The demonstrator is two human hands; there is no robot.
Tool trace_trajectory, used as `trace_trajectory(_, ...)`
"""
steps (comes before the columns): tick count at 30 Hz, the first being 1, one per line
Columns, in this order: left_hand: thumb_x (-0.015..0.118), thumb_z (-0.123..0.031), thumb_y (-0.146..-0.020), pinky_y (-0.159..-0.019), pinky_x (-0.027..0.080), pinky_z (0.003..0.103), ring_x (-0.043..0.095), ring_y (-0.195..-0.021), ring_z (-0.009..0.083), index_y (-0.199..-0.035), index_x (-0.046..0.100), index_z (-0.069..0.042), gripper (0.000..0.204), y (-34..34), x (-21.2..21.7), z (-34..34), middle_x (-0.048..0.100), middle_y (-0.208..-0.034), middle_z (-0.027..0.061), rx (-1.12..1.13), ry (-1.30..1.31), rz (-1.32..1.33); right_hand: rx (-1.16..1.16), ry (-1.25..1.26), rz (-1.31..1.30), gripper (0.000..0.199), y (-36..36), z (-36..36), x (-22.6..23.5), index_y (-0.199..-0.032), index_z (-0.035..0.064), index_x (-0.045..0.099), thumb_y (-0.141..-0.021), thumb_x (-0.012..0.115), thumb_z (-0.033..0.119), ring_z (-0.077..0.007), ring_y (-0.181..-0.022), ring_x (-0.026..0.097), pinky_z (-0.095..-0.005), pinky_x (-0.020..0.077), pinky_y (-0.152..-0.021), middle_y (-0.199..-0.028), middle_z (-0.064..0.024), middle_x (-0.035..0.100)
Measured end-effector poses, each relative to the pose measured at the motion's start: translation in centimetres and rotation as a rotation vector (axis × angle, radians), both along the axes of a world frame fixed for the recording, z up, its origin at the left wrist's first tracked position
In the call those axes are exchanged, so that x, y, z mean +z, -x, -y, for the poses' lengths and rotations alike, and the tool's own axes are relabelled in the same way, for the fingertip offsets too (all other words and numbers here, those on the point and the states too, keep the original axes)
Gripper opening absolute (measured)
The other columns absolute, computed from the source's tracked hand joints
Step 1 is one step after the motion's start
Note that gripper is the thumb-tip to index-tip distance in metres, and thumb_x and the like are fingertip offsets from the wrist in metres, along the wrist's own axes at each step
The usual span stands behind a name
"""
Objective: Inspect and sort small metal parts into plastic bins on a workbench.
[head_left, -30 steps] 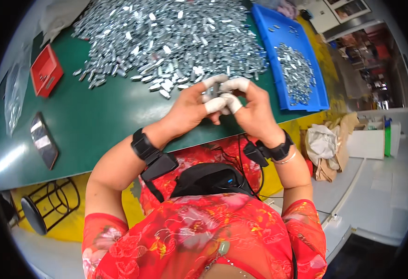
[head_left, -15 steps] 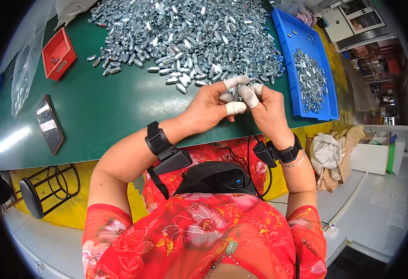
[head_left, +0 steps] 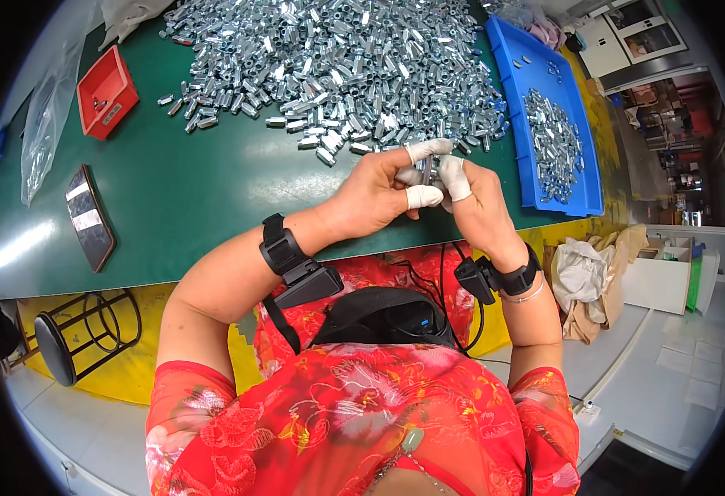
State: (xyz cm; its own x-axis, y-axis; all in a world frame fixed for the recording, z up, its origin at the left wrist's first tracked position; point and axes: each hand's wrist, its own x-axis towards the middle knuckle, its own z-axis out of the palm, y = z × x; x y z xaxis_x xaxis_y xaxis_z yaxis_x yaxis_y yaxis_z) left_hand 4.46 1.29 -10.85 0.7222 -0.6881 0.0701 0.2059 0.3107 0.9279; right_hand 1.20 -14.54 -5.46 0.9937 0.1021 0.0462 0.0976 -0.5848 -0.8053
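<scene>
My left hand (head_left: pixel 370 188) is closed, its thumb and fingers in white finger cots pinching a silvery long hex nut (head_left: pixel 428 171) near the table's front edge. Close against it, my right hand (head_left: pixel 480 197) has its capped thumb and fingertips pressed together at the metal. Whatever sits inside that right pinch is hidden behind the thumb. Just beyond both hands spreads a large heap of similar long hex nuts (head_left: pixel 354 70). To the right, a blue tray (head_left: pixel 531 178) holds many more of them in a loose pile.
A red bin (head_left: pixel 118 112) with a few small pieces stands at the left on the green table (head_left: pixel 205 190). Nearer lies a dark phone-like slab (head_left: pixel 89 219). Clear plastic bags (head_left: pixel 48 124) hang at the far left. A black stool (head_left: pixel 55 351) is below the table.
Both hands have shifted slightly right. The right thumb and fingers have turned and curled in closer around the metal; the left keeps its pinch.
</scene>
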Motion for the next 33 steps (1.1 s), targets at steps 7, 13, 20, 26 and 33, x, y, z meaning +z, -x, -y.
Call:
trace_trajectory(7, 0.061, -0.01, -0.083, -0.063, 0.048, 0.023, 0.056, -0.08, 0.0088, -0.135, 0.035, -0.007, 0.058, -0.1, -0.1, 0.0, 0.06, -0.096, 0.0033, -0.008, -0.037, 0.017, 0.019, 0.094, -0.082, 0.05, 0.0, 0.5, -0.2, -0.073, -0.0034, 0.058, -0.094, 0.04, 0.038, -0.0202, -0.05, 0.054, -0.0332, 0.0418, -0.05, -0.052, -0.0124, 0.053)
trace_trajectory(13, 0.061, -0.012, -0.084, -0.062, 0.047, 0.022, 0.057, -0.08, 0.0084, -0.135, 0.034, -0.007, 0.057, -0.1, 0.3, -0.2, 0.06, -0.093, 0.003, -0.024, -0.019, -0.056, -0.008, 0.142, 0.071, 0.049, 0.3, -0.5, -0.2, -0.069, -0.0023, 0.055, -0.094, 0.039, 0.037, -0.0243, -0.051, 0.055, -0.0332, 0.0414, -0.051, -0.052, -0.0115, 0.053)
trace_trajectory(20, 0.06, -0.012, -0.084, -0.062, 0.047, 0.022, 0.056, -0.077, 0.0082, -0.135, 0.034, -0.007, 0.057, 0.0, 0.7, -0.2, 0.06, -0.09, 0.0025, -0.027, -0.014, -0.03, 0.039, -0.026, -0.238, 0.049, 0.2, 0.7, 0.1, -0.072, -0.0028, 0.054, -0.094, 0.037, 0.037, -0.0175, -0.055, 0.055, -0.0324, 0.0415, -0.052, -0.059, -0.011, 0.056)
trace_trajectory(26, 0.06, -0.012, -0.084, -0.062, 0.047, 0.021, 0.056, -0.076, 0.0081, -0.135, 0.034, -0.007, 0.057, -0.1, 0.3, -0.2, 0.061, -0.089, 0.0034, -0.014, 0.017, -0.045, 0.02, -0.008, -0.186, 0.035, 0.1, 0.3, 0.0, -0.085, -0.0027, 0.055, -0.093, 0.044, 0.03, -0.0128, -0.057, 0.055, -0.0281, 0.0432, -0.054, -0.06, -0.0073, 0.055)
trace_trajectory(33, 0.06, -0.015, -0.085, -0.06, 0.047, 0.021, 0.055, -0.071, 0.0074, -0.135, 0.035, -0.006, 0.056, -0.4, 0.2, -0.2, 0.061, -0.087, 0.0036, -0.006, 0.017, -0.101, -0.083, -0.379, -0.058, 0.017, 0.5, -0.6, -0.5, -0.097, -0.0022, 0.054, -0.089, 0.055, 0.013, -0.008, -0.062, 0.056, -0.0222, 0.0454, -0.058, -0.067, -0.0049, 0.06)
